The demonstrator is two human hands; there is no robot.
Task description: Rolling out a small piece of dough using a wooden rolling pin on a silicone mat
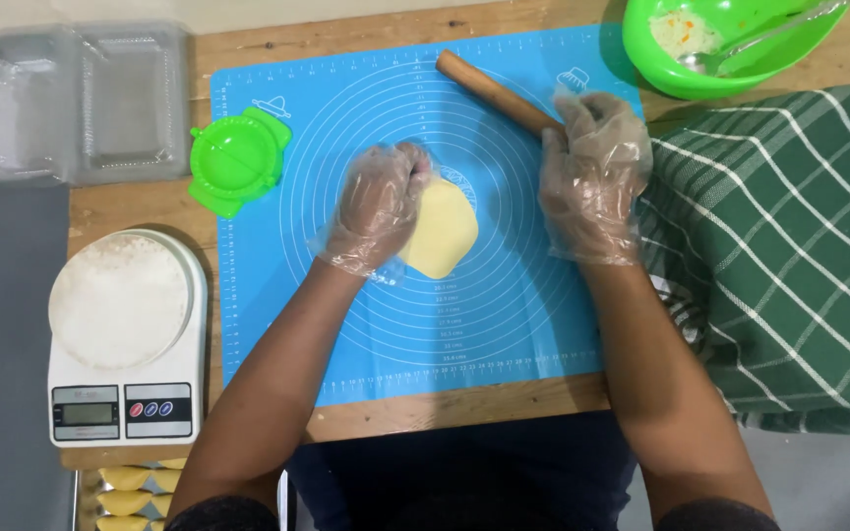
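gloved hands work a disc of dough on a blue mat

from the left edge, two clear plastic clamshell trays [76,98] lie open beside the wooden board [248,44], out of the way of the working area. below them a white kitchen scale [125,339] carries a plate dusted with what looks like flour, close at hand. a row of folded yellow pastries [130,492] shows at the bottom edge, on a tray under the scale. a green hinged dumpling press [236,159] rests open on the left rim of the blue silicone mat [504,324], within easy reach.

the left hand [376,206], in a thin clear glove, is curled with its fingers bent down onto the left edge of the flat yellow dough disc [442,231], which lies near the centre of the mat's printed rings; the hand appears to pin or lift that edge. the right hand [592,177], also gloved, is closed loosely around the near end of the wooden rolling pin [489,88], which slants up and left across the mat, apart from the dough.

top right, a green bowl [661,69] holds a pale filling and a spoon [759,39]. a green checked cloth [789,256] covers the right side of the table.
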